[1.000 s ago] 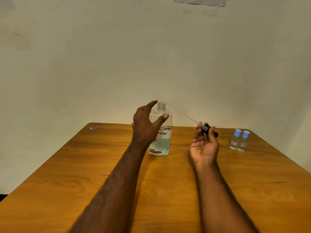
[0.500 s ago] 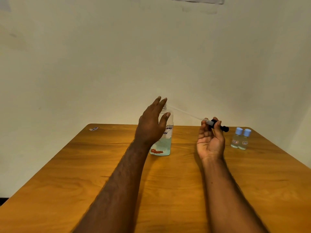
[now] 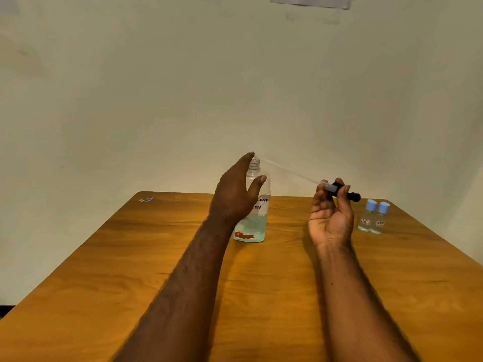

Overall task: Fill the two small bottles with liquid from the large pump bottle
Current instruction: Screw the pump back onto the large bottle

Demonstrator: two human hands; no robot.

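Left hand (image 3: 232, 197) had let go of the large bottle (image 3: 254, 226), mid-tabletop (image 3: 104, 270), fingers now spread open by its neck. Right hand (image 3: 330, 218) pinched the pump head (image 3: 342, 190), tube pulled further out. Small bottles (image 3: 373, 220) sat capped near the right edge, so no filling yet.

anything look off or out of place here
No spill. The pump is off the large bottle, pinched in the right hand, leaving it open. A small scrap lies at the table's far left corner.
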